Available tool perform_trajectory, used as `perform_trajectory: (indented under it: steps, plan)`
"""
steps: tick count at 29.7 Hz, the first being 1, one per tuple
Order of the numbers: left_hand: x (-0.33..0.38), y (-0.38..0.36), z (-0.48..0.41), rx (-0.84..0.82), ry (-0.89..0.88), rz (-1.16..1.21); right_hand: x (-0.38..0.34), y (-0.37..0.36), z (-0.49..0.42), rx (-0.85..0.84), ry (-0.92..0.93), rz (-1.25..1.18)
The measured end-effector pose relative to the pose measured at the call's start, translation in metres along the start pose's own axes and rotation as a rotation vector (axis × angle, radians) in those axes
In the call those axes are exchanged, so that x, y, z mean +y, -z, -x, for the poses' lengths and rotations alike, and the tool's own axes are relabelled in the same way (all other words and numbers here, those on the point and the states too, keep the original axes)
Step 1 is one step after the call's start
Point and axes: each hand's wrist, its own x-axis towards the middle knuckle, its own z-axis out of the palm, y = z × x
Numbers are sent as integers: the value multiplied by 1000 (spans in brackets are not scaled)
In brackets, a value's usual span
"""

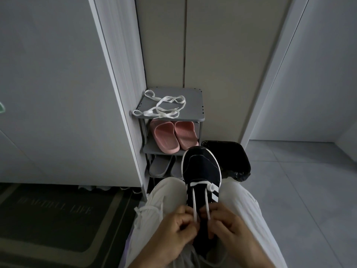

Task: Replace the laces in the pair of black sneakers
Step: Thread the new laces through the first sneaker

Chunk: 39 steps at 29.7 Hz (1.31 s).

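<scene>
Low in the lap, pinching the left strand of the white lace [194,206] with the left hand [176,229], fingers curled tight on it. Between the pale trouser legs [245,202], toe pointing away: the black sneaker [201,167], laced only at the eyelets nearest the toe, with one bar across and two strands running back to the hands. Gripping the right strand with the right hand [229,228], fingers curled likewise. Farther out, from the left: dark doormat [58,215] on the floor; grey shoe rack [193,102] with loose white laces [164,105] heaped on top, pink slippers [174,136] on the middle shelf, grey slippers [160,167] below; black-lined bin [236,157] just right of the rack, behind the sneaker's toe; pale floor tiles [299,180].
</scene>
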Motion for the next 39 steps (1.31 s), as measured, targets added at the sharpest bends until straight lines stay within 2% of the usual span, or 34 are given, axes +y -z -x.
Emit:
perform_trajectory:
  steps: [2, 6, 9, 11, 14, 17, 20, 23, 30, 34, 37, 39]
  plan:
    - [-4, 2, 5, -19, 18, -9, 0, 4, 1, 9, -34, -61]
    - [-4, 6, 8, -14, 163, -7, -4, 9, 3, -30, -131, -104]
    - [2, 6, -3, 118, 170, 85, -11, 13, -6, -5, -277, -308]
    - [8, 6, -14, 257, 94, -15, -19, 12, -14, 20, -327, -371]
    - [22, 4, -29, 351, -57, -247, -25, 6, -23, 65, -341, -362]
    - [28, 2, -49, 448, -292, -441, -25, 1, -30, 113, -351, -405]
    - [30, 5, -72, 392, -460, -640, -20, 0, -37, 268, -296, -288]
    - [33, 10, -84, 384, -510, -715, -19, 2, -45, 368, -212, -145]
    - [26, 17, -85, 465, -599, -566, -22, 1, -57, 393, -112, -135]
    - [23, 14, -82, 481, -583, -440, -24, -1, -61, 494, 11, 109]
    - [23, 13, -81, 484, -557, -388, -25, 4, -61, 414, 36, 54]
    - [24, 12, -81, 498, -533, -341, -22, 6, -62, 359, 55, 119]
